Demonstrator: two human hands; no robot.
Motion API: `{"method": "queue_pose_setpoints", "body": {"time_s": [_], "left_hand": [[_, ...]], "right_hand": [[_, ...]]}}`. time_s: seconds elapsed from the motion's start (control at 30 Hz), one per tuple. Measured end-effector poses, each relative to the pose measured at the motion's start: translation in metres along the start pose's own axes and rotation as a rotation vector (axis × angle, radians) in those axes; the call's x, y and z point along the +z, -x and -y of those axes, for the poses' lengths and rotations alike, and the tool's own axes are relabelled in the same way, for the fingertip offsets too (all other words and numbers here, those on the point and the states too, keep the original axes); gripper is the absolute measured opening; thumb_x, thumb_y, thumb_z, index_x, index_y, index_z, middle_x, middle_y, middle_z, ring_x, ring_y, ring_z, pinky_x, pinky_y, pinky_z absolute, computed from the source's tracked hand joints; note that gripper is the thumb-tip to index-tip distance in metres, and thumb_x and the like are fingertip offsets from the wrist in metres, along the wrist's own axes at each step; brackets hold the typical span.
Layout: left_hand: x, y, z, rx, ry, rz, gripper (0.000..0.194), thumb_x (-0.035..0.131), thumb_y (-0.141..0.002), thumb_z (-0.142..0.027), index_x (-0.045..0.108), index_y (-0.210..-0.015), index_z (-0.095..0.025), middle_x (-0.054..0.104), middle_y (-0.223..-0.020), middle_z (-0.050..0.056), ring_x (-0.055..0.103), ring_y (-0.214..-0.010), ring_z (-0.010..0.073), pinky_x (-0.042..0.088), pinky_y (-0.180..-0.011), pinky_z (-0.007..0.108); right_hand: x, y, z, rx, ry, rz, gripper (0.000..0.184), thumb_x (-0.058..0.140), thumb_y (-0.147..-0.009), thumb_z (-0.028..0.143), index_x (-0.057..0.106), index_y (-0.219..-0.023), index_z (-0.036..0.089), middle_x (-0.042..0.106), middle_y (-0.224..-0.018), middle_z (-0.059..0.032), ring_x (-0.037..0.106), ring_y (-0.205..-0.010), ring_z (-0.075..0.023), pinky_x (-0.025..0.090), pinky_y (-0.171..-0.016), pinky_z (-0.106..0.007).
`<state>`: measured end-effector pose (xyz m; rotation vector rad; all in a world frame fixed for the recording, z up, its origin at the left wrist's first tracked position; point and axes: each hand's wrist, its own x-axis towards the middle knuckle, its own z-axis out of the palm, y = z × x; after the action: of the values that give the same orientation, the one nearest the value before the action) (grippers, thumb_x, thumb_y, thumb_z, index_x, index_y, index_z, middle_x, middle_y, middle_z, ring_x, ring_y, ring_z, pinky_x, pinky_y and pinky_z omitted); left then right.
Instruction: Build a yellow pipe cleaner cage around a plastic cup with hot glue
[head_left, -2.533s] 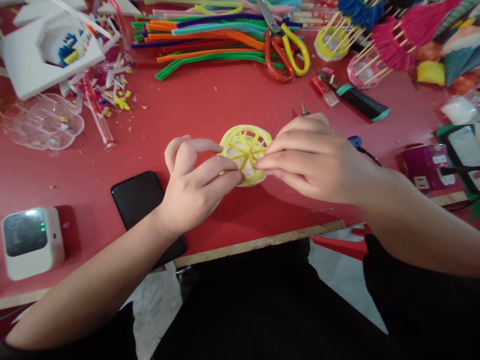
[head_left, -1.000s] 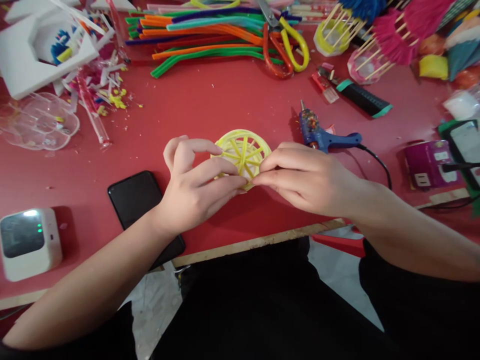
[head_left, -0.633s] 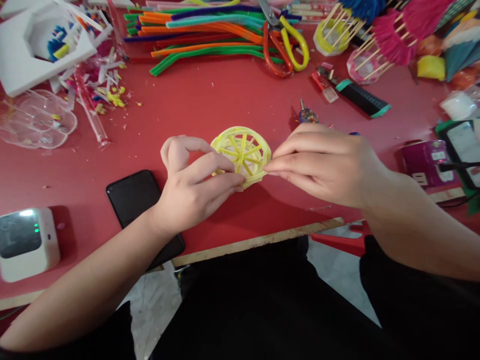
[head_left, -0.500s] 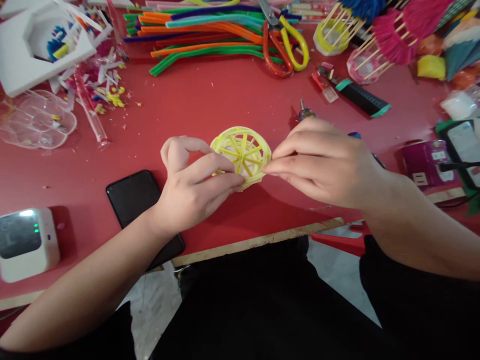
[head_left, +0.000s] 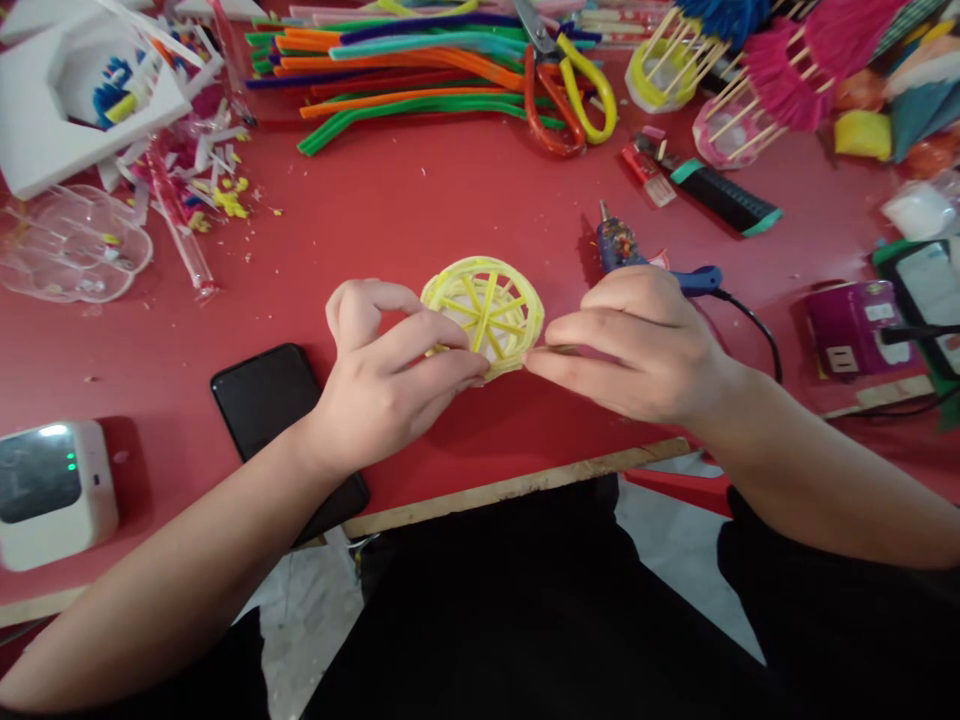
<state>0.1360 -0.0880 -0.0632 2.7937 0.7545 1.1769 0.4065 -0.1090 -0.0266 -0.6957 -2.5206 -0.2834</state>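
Note:
A round yellow craft piece (head_left: 487, 312) with spokes like a wheel and strands wound about its rim is held above the red table. My left hand (head_left: 394, 375) grips it at the lower left, thumb and fingertips closed on the rim. At its lower right edge are the fingertips of my right hand (head_left: 637, 345), pinched together. A thin strand shows between those fingers; where it joins the rim is hard to see. Just beyond the right hand lies a blue hot glue gun (head_left: 619, 243), partly covered by that hand.
Pipe cleaners (head_left: 420, 70) and scissors (head_left: 570, 90) lie at the back. A utility knife (head_left: 727, 197) rests at the right, near tasselled pieces on sticks (head_left: 795, 65). A phone (head_left: 270, 395) lies beside the left forearm, a white device (head_left: 56, 490) at far left, foam scraps (head_left: 217, 180) behind.
My right hand has shifted down along the rim and its fingers have spread slightly, uncovering more of the glue gun. The left hand and the yellow piece have barely moved.

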Motion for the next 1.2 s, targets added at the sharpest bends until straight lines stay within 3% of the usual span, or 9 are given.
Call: {"method": "queue_pose_setpoints", "body": {"time_s": [0.1,0.27,0.4,0.53,0.73,0.87,1.03,1.2], "left_hand": [[0.001,0.0,0.0,0.0,0.015,0.005,0.015,0.077,-0.093,-0.018,0.07,-0.102,-0.027,0.078,-0.104,-0.002,0.053,-0.107,0.0263,0.038,-0.087,0.046],[0.0,0.0,-0.004,-0.027,-0.013,0.016,0.018,0.075,-0.092,-0.018,0.066,-0.106,-0.026,0.08,-0.102,0.0,0.059,-0.111,0.0307,0.04,-0.093,0.053],[0.003,0.001,-0.008,-0.004,-0.06,0.025,0.019,0.078,-0.091,-0.026,0.069,-0.108,-0.029,0.08,-0.104,-0.001,0.059,-0.113,0.0324,0.039,-0.099,0.058],[0.006,0.002,-0.008,-0.013,-0.068,-0.049,0.012,0.077,-0.094,-0.022,0.071,-0.1,-0.031,0.08,-0.101,-0.006,0.059,-0.111,0.0284,0.04,-0.1,0.055],[0.001,0.001,-0.002,-0.019,-0.109,-0.026,0.017,0.079,-0.092,-0.02,0.069,-0.103,-0.028,0.08,-0.104,-0.002,0.061,-0.111,0.0293,0.044,-0.096,0.055],[0.0,0.001,0.0,-0.018,-0.099,0.001,0.018,0.078,-0.092,-0.02,0.069,-0.106,-0.025,0.08,-0.101,0.0,0.062,-0.11,0.0307,0.043,-0.096,0.057],[0.004,0.0,-0.003,-0.047,-0.092,-0.051,0.017,0.08,-0.092,-0.022,0.07,-0.104,-0.029,0.08,-0.098,-0.003,0.061,-0.108,0.0271,0.042,-0.097,0.052],[0.006,0.0,-0.005,-0.088,-0.073,-0.022,0.016,0.079,-0.094,-0.027,0.07,-0.107,-0.03,0.08,-0.102,-0.002,0.06,-0.108,0.0264,0.042,-0.095,0.05]], "right_hand": [[0.003,0.0,-0.001,-0.02,-0.02,-0.028,0.014,0.07,-0.094,0.011,0.069,-0.103,0.022,0.074,-0.094,-0.0007,0.059,-0.091,-0.0204,0.051,-0.079,-0.037],[0.005,0.002,0.0,0.019,-0.059,0.011,0.018,0.067,-0.096,0.012,0.069,-0.106,0.027,0.073,-0.098,0.0013,0.059,-0.096,-0.0198,0.049,-0.083,-0.038],[0.007,0.003,0.002,0.007,-0.086,-0.027,0.015,0.07,-0.093,0.01,0.071,-0.105,0.019,0.073,-0.096,-0.0029,0.056,-0.094,-0.021,0.047,-0.079,-0.039],[0.011,0.001,0.007,0.059,-0.122,-0.039,0.013,0.066,-0.097,0.008,0.071,-0.102,0.019,0.074,-0.095,-0.0019,0.056,-0.092,-0.0199,0.048,-0.081,-0.038],[0.017,-0.001,0.013,0.118,-0.134,-0.042,0.017,0.065,-0.098,0.011,0.072,-0.105,0.026,0.073,-0.096,-0.0001,0.061,-0.089,-0.0176,0.049,-0.079,-0.037],[0.023,-0.001,0.015,0.092,-0.122,-0.079,0.018,0.064,-0.097,0.011,0.072,-0.108,0.022,0.07,-0.094,-0.0013,0.058,-0.09,-0.0178,0.051,-0.077,-0.037],[0.028,-0.001,0.018,0.135,-0.179,-0.103,0.022,0.064,-0.097,0.011,0.073,-0.113,0.024,0.068,-0.096,0.0,0.056,-0.092,-0.0176,0.053,-0.081,-0.037],[0.029,-0.003,0.017,0.167,-0.215,-0.106,0.02,0.063,-0.098,0.01,0.076,-0.106,0.023,0.069,-0.094,-0.0014,0.056,-0.091,-0.0171,0.054,-0.082,-0.036]]}}
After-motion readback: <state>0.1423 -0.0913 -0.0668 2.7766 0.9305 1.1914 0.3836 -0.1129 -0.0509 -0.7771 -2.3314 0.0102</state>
